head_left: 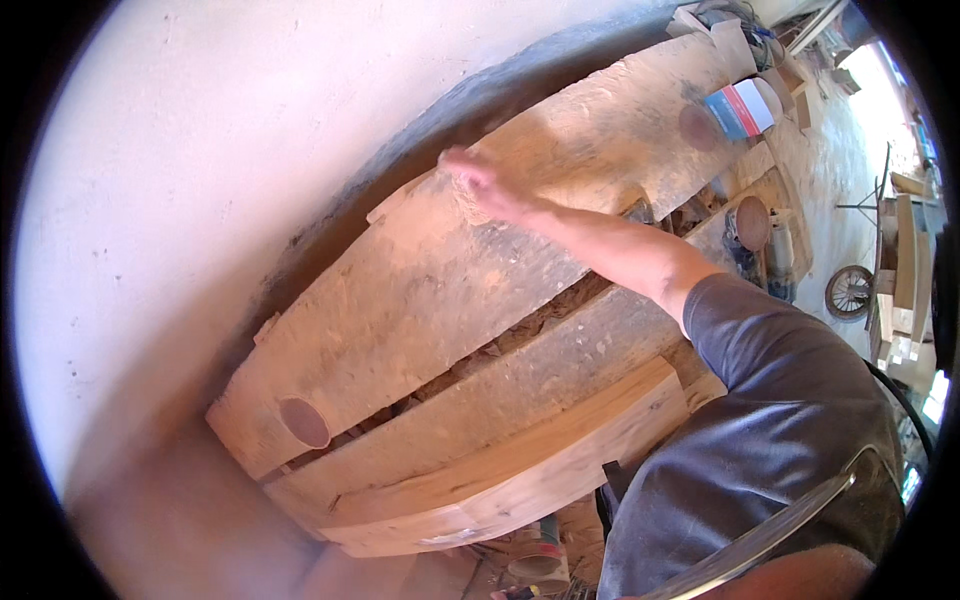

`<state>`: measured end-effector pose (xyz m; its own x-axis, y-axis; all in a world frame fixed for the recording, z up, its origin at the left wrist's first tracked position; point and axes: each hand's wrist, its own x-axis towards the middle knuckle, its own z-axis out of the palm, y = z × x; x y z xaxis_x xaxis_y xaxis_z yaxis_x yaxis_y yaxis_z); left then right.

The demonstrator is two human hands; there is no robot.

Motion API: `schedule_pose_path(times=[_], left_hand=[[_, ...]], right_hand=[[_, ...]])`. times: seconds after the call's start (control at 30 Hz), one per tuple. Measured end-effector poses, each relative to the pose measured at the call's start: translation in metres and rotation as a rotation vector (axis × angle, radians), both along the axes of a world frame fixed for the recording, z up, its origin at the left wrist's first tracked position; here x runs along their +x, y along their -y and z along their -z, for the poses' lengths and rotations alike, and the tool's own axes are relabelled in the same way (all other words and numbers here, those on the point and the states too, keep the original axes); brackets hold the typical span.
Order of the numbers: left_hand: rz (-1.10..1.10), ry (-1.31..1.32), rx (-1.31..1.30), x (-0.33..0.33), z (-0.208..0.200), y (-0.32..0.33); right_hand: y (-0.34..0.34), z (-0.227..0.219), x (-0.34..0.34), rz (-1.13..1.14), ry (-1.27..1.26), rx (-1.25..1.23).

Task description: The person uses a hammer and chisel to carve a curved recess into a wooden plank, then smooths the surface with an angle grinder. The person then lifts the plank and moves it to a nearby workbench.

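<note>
Pale wall (250, 150) runs along the far side of the dusty wooden desk (400, 300). I have my right hand (470, 180) at the desk's far edge, over or on its surface; it is so blurred (my feed smears there) that I cannot tell whether it is spread or gripping. One light board (560, 480) lies along the desk's near edge, a blue-and-white box (740, 110) toward the desk's right end.
</note>
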<state>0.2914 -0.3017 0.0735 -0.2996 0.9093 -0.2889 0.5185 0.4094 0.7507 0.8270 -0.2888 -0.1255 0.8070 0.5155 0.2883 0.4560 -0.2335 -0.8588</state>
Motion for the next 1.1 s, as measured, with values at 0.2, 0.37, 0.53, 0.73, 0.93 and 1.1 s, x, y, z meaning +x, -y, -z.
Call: schedule_pose_path(times=[0.2, 0.37, 0.53, 0.73, 0.93, 1.1], left_hand=[[-0.043, 0.003, -0.022, -0.014, 0.003, 0.007], [-0.057, -0.011, -0.01, -0.021, 0.0, 0.013], [-0.096, 0.0, -0.001, -0.029, -0.004, 0.02], [-0.165, -0.009, -0.023, -0.046, -0.004, 0.032], [-0.193, -0.032, 0.002, -0.054, -0.009, 0.04], [-0.239, -0.013, -0.005, -0.064, -0.013, 0.049]], right_hand=[[0.046, 0.002, 0.005, 0.423, 0.219, -0.345], [-0.037, 0.016, -0.054, 0.335, 0.308, -0.419], [-0.097, 0.01, -0.09, 0.046, 0.176, -0.369], [-0.071, 0.004, -0.021, -0.018, -0.019, -0.054], [-0.093, 0.014, -0.024, -0.434, 0.33, -0.294], [-0.058, -0.004, -0.058, -0.449, 0.33, -0.358]])
